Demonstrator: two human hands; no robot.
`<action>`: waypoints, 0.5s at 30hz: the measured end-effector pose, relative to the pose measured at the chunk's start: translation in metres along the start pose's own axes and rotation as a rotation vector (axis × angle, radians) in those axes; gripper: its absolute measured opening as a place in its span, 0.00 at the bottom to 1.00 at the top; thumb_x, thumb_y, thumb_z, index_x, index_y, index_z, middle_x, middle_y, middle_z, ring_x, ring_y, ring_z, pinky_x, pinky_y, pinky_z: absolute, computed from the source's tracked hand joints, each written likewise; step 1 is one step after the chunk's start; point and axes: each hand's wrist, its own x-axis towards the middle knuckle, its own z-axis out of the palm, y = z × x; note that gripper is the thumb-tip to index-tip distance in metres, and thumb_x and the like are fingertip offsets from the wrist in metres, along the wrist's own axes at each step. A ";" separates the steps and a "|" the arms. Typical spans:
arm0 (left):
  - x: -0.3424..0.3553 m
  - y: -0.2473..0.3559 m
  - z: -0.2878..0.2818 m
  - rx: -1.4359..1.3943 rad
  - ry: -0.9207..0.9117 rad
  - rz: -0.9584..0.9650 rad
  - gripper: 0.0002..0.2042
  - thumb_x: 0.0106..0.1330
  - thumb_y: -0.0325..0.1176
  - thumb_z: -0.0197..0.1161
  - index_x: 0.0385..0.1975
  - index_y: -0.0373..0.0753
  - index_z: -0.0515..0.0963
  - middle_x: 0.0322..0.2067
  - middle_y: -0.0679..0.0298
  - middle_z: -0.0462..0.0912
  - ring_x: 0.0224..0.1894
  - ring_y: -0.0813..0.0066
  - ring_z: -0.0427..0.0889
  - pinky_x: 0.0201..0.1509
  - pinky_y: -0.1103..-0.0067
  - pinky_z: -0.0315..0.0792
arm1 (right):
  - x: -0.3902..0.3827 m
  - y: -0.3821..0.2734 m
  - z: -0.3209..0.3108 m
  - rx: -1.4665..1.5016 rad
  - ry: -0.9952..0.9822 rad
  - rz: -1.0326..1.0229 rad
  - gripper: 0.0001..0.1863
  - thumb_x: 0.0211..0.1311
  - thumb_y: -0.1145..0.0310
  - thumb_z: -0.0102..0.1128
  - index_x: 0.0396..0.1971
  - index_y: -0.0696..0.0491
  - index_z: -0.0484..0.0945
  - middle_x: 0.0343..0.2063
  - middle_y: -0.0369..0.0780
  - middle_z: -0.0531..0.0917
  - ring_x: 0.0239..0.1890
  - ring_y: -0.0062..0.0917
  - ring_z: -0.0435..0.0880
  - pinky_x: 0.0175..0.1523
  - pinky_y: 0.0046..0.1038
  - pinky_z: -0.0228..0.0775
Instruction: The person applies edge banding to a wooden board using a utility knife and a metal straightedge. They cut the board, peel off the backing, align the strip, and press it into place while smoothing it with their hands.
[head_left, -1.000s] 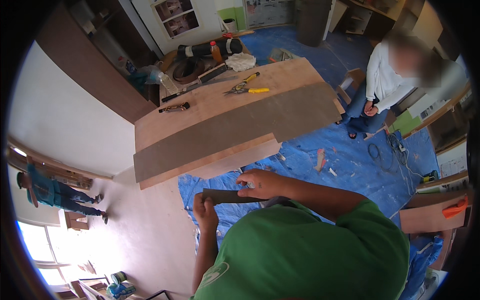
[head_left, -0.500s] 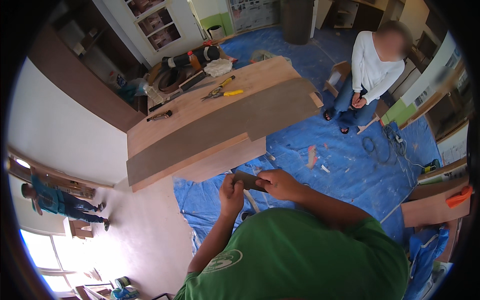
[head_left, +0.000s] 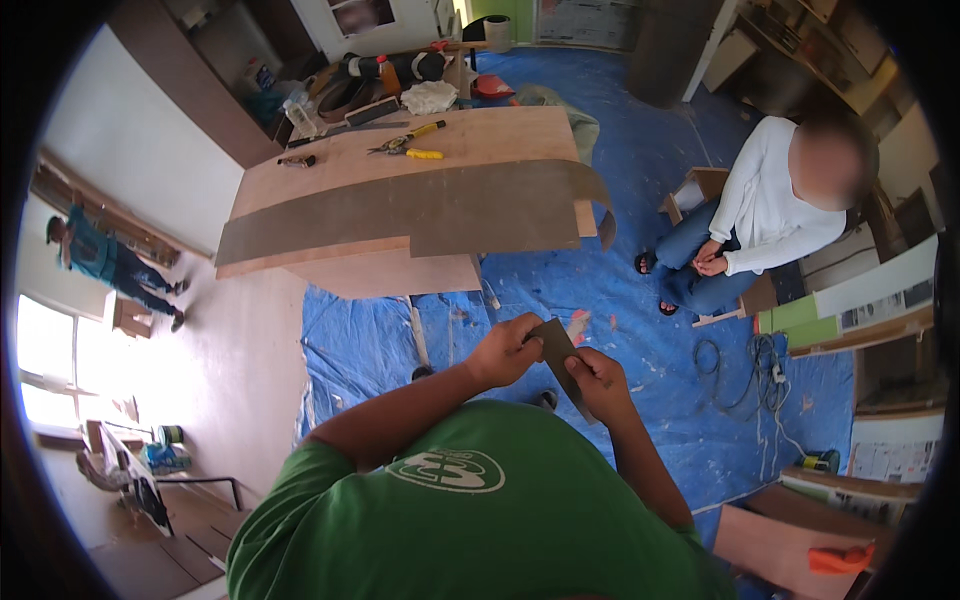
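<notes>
My left hand (head_left: pixel 510 350) grips the upper end of a narrow grey-brown strip (head_left: pixel 558 350), held at a slant in front of my torso. My right hand (head_left: pixel 598 385) is closed on the same strip farther down. Beyond my hands, a plywood workbench (head_left: pixel 500 130) carries a long grey-brown laminate sheet (head_left: pixel 480 210), whose right end curls over the edge. Yellow-handled snips (head_left: pixel 405 145) and a utility knife (head_left: pixel 297 161) lie behind the sheet.
A seated person in white (head_left: pixel 760 200) is at the right near coiled cables (head_left: pixel 760 370). A person in teal (head_left: pixel 100 255) stands at the far left by a window. Blue tarp (head_left: pixel 660 440) covers much of the floor. Bottles and rolls (head_left: pixel 400 70) crowd the bench's back.
The strip has swung from roughly level to steeply slanted, my left hand rising and my right hand moving right and down. The view has turned, shifting the bench leftward and upward in the picture.
</notes>
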 end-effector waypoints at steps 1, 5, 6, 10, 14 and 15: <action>0.008 0.009 0.008 0.014 -0.008 0.011 0.07 0.67 0.28 0.53 0.40 0.33 0.75 0.31 0.55 0.84 0.35 0.67 0.85 0.41 0.72 0.76 | -0.002 0.008 -0.009 0.049 0.020 0.000 0.13 0.70 0.62 0.57 0.37 0.58 0.81 0.23 0.36 0.77 0.27 0.18 0.73 0.34 0.25 0.66; 0.037 0.025 0.034 -0.028 -0.023 -0.053 0.07 0.68 0.29 0.54 0.39 0.33 0.75 0.30 0.55 0.84 0.33 0.68 0.84 0.39 0.72 0.76 | 0.002 0.021 -0.039 0.139 0.056 0.036 0.12 0.70 0.64 0.57 0.39 0.59 0.81 0.25 0.33 0.77 0.28 0.15 0.72 0.35 0.23 0.66; 0.043 0.023 0.040 -0.020 -0.014 -0.052 0.07 0.67 0.30 0.55 0.39 0.33 0.76 0.30 0.55 0.84 0.33 0.68 0.84 0.38 0.73 0.76 | 0.003 0.024 -0.042 0.148 0.075 0.047 0.12 0.70 0.64 0.57 0.39 0.59 0.81 0.25 0.33 0.77 0.28 0.14 0.72 0.34 0.23 0.66; 0.078 0.014 0.054 0.040 -0.007 0.018 0.08 0.65 0.30 0.56 0.39 0.33 0.76 0.28 0.55 0.83 0.30 0.68 0.84 0.36 0.72 0.75 | 0.014 0.037 -0.057 0.182 0.133 0.094 0.12 0.70 0.64 0.58 0.40 0.59 0.81 0.25 0.32 0.77 0.28 0.13 0.71 0.34 0.22 0.65; 0.121 0.007 0.050 0.117 -0.039 0.051 0.09 0.63 0.29 0.56 0.39 0.32 0.76 0.28 0.54 0.83 0.30 0.66 0.83 0.35 0.71 0.75 | 0.038 0.034 -0.073 0.130 0.123 0.210 0.13 0.70 0.62 0.58 0.38 0.58 0.80 0.24 0.31 0.77 0.27 0.13 0.71 0.33 0.21 0.64; 0.134 0.006 0.045 0.098 -0.027 0.045 0.09 0.63 0.29 0.56 0.39 0.32 0.76 0.27 0.53 0.83 0.29 0.65 0.83 0.35 0.71 0.75 | 0.045 0.032 -0.077 0.106 0.114 0.252 0.13 0.70 0.62 0.58 0.37 0.58 0.80 0.24 0.30 0.77 0.27 0.13 0.70 0.33 0.21 0.64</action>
